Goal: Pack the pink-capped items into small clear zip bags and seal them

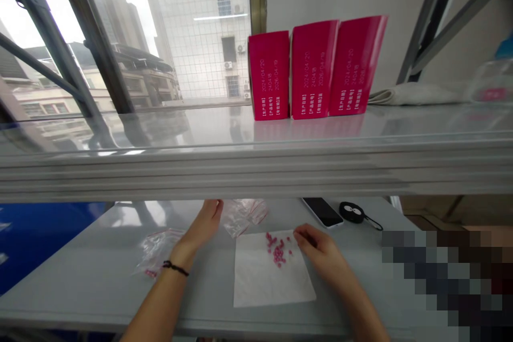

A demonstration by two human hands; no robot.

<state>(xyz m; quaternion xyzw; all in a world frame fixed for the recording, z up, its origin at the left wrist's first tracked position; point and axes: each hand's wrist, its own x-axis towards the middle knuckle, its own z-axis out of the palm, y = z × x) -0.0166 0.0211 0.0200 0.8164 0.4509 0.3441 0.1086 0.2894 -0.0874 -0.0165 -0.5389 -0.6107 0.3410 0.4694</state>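
A square white sheet lies flat on the table, with a cluster of small pink-red bead-like pieces on its upper right part. My right hand is at the sheet's upper right corner, its fingers curled in a pinch; what lies between the fingertips is hidden. Reaching forward under the shelf is my left hand, its fingertips cut off from sight by the shelf edge. Beside it lie clear zip bags. Another clear bag, with some pink-red pieces at its lower end, rests left of my left forearm.
A shelf crosses above the grey table, bearing several dark pink boxes and a folded cloth. On the table's far right lie a phone and a black pouch with eyes. A pixelated area covers the right edge.
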